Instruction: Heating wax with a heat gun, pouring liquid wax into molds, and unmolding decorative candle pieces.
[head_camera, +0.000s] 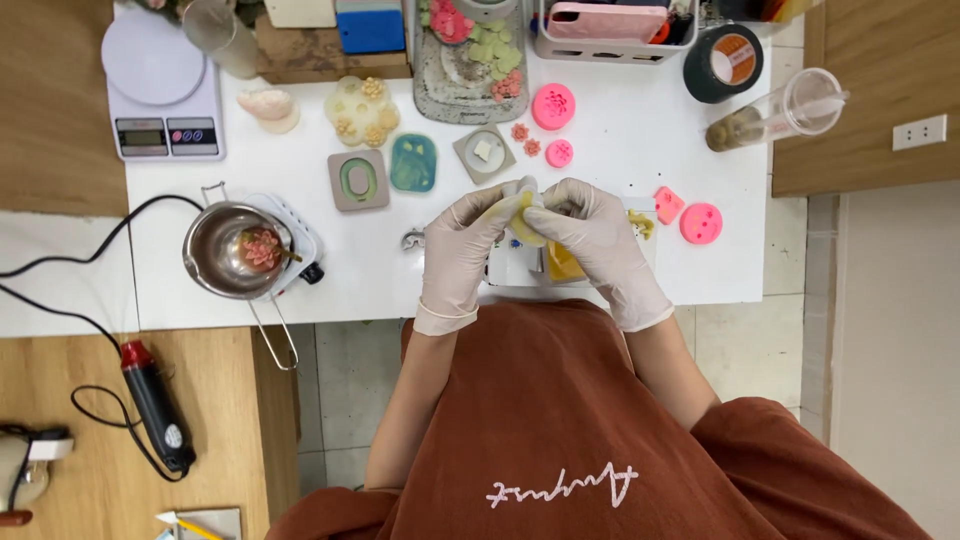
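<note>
Both your hands wear thin white gloves and meet over the white table (640, 270), close to its near edge. Your left hand (462, 250) and your right hand (600, 240) together hold a small pale yellow mould (525, 215). The fingers (490, 205) of the left hand are curled around its left side, and the fingers of the right hand are closed over its top and right side, so both hands grip it tightly and it is lifted a little above the table. How it is shaped underneath I cannot tell, because the gloves cover most of it.

Directly under the mould, a white tray (515, 268) with something orange-yellow on it lies on the table. To the right of the mould, two pink silicone moulds rest on the table: a small square one (668, 204) and a round one (701, 223). Beyond the mould, further from you, there are a round pink mould (553, 106), a smaller pink one (559, 153) and a grey square mould (484, 152). To the left of the mould you see a teal mould (412, 163) and a grey mould with a green oval (357, 180). Far to the left of the mould, a steel melting pot (232, 252) stands on a small white heater and contains a pink flower-shaped piece (261, 247). A white kitchen scale (162, 90) sits at the far left corner.
</note>
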